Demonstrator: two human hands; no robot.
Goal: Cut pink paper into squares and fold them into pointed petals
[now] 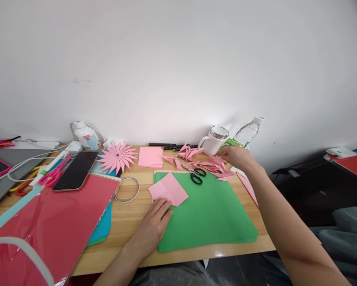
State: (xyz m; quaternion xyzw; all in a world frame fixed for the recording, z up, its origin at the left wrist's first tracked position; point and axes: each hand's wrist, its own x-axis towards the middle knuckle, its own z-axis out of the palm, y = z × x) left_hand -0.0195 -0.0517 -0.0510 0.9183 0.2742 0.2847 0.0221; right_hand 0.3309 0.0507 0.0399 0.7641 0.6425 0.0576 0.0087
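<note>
At nine o'clock of the green sheets (211,216), the left hand (156,220) lies open on pink paper (175,187); at one, the right hand (238,157), grip indiscernible, adjoins pink pieces (216,168).

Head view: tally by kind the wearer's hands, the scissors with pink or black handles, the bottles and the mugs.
Hands: 2 (left hand on pink paper, right hand by folded pink pieces)
Scissors: 2 (pink-handled scissors, black-handled scissors)
Bottles: 2 (white bottle, clear bottle)
Mugs: 1 (white mug)
Total: 7
</note>
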